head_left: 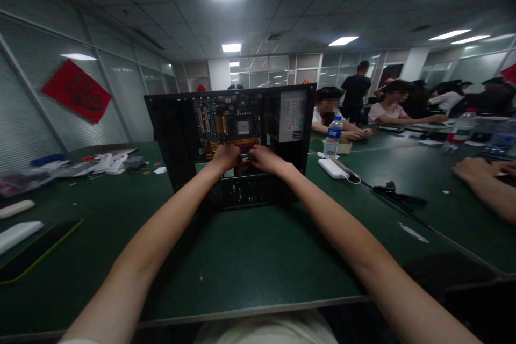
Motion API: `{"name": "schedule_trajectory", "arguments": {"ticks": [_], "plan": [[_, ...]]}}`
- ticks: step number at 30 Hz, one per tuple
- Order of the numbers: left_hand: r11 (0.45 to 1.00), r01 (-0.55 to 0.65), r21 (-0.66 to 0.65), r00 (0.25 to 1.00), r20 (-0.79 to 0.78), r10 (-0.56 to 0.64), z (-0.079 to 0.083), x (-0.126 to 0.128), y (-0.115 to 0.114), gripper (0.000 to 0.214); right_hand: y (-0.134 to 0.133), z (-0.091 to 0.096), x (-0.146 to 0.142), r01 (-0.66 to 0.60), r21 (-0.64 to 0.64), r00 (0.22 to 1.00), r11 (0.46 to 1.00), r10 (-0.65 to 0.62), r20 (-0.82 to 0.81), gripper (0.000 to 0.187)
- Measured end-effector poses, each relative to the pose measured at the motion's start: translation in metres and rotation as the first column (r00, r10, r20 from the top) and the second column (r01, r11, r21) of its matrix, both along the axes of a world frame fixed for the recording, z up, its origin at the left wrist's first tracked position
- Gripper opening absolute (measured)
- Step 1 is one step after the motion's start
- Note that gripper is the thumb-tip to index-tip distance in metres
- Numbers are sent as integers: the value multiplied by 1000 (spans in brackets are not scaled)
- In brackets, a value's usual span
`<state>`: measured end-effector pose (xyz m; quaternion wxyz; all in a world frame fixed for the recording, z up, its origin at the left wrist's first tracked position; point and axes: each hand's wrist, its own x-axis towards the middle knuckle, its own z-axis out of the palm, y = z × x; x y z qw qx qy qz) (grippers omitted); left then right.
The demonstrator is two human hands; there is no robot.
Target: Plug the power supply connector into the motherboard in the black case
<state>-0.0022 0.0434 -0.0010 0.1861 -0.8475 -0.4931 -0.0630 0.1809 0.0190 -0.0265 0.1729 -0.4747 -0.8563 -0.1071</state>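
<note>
An open black computer case point(169, 134) stands on the green table point(250, 258) ahead of me, showing its motherboard point(226, 118) and a grey power supply point(292, 115). Both my arms reach into it. My left hand point(226, 155) and my right hand point(264, 158) are curled side by side at the lower edge of the motherboard, over red cables point(244, 167). Their fingers are bent inward and mostly hidden; what they hold I cannot make out.
A phone in a green-edged case point(38, 250) and white items point(16, 208) lie at left. A water bottle point(333, 137), a white power bank point(332, 167) and a black cable point(397, 196) are at right. Another person's arm point(484, 183) rests far right; several people sit beyond.
</note>
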Motion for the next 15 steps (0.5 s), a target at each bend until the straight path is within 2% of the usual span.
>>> {"name": "schedule_trajectory", "arguments": {"ticks": [4, 15], "plan": [[999, -39, 22, 999, -12, 39, -1, 0, -2, 35, 0, -1, 1, -3, -5, 1000, 1000, 3, 3, 24], [998, -30, 62, 999, 16, 29, -2, 0, -1, 37, -2, 0, 3, 5, 7, 999, 1000, -5, 36, 26]]}}
